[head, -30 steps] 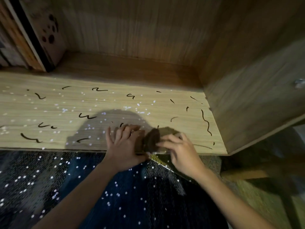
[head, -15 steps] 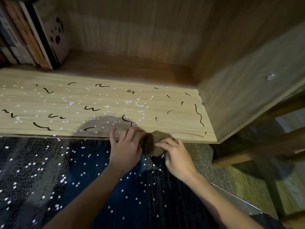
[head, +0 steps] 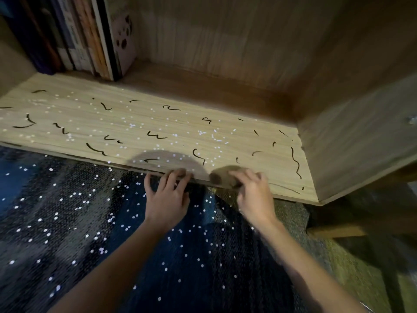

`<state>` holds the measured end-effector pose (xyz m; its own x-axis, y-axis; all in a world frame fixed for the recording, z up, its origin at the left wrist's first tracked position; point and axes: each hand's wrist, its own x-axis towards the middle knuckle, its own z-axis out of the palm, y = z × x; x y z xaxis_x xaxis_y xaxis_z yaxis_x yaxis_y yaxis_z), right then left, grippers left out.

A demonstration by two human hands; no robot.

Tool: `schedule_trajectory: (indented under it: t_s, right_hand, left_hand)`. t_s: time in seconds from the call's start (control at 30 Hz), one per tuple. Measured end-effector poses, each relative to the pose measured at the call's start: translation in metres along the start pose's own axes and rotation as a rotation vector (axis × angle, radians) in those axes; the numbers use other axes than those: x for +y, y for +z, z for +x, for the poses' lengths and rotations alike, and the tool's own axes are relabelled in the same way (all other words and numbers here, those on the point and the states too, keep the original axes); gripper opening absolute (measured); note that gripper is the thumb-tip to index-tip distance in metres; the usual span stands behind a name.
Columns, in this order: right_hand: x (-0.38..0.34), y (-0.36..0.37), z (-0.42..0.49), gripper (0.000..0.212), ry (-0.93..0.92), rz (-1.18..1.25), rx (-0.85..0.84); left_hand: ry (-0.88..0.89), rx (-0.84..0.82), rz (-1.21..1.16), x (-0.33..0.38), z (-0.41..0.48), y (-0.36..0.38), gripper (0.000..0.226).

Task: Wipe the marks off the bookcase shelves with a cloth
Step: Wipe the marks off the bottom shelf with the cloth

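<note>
A light wooden bookcase shelf [head: 158,123] carries several black squiggly marks [head: 156,135] across its surface. A small brown cloth [head: 222,176] lies on the shelf's front edge. My right hand [head: 252,193] covers the cloth's right side, fingers curled over it. My left hand [head: 168,195] is just left of the cloth, apart from it, with spread fingertips resting on the shelf's front edge. The picture of the right hand is blurred.
A row of upright books [head: 90,39] stands at the shelf's back left. The bookcase side panel [head: 361,136] closes the right end. Dark blue sparkly fabric [head: 90,233] lies below the shelf, and wooden furniture legs [head: 338,231] stand at lower right.
My left hand has let go of the cloth and shifted left onto the shelf edge. The right hand keeps the cloth and has slid it slightly right. The view has tilted, showing more books.
</note>
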<state>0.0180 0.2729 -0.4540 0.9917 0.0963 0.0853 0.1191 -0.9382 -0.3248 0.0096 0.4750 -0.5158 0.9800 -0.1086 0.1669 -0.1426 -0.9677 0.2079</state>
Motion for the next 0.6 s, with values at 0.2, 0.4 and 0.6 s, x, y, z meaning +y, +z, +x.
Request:
schedule_trajectory:
  t_s: [0.2, 0.4, 0.6]
  right_hand:
    - [-0.011, 0.010, -0.005, 0.054, -0.066, 0.009, -0.063]
    - [-0.008, -0.017, 0.067, 0.049, 0.022, 0.028, 0.118]
    - [-0.019, 0.014, 0.084, 0.056, -0.080, -0.081, -0.050]
  left_hand:
    - [0.113, 0.122, -0.125, 0.000, -0.004, -0.001, 0.036]
    - [0.030, 0.243, -0.331, 0.002, 0.012, -0.010, 0.012]
    - [-0.108, 0.179, -0.275, -0.011, 0.026, -0.020, 0.016]
